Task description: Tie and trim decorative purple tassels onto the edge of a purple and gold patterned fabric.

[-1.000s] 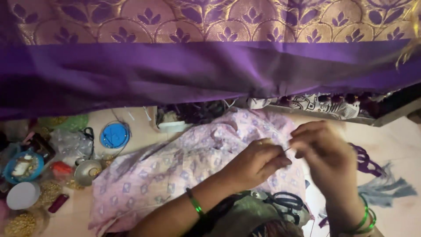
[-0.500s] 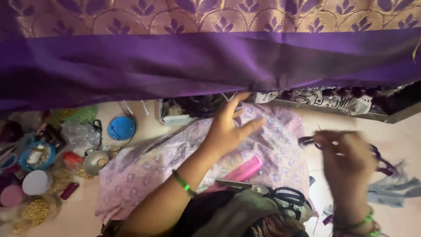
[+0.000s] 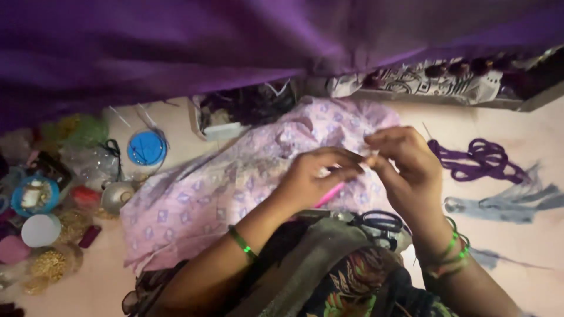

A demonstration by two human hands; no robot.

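1. Presently, both hands are brought together over a pale lilac printed cloth that lies spread on the floor and across the lap, under a hanging purple fabric.
2. The left hand is curled, with its fingertips pinched towards the right hand; something very fine, perhaps a thread or needle, seems to be held there, though the view is too blurred for it to be told for certain.
3. The right hand is likewise closed in a pinch, thumb against forefinger, meeting the left fingertips just above the cloth; what it grips cannot be made out.
4. A pink stick-like tool is seen under the left hand, lying on the cloth, and black-handled scissors rest just beside it near the lap.
5. The step in hand is judged to be a fine two-handed operation at the fingertips, such as threading or knotting, done above the cloth's upper right part.
6. For the next move, a steady pinch and close alignment of the two fingertips would be called for.
7. Purple cord lies well apart at the right, and a blue round lid with bead tubs at the left.
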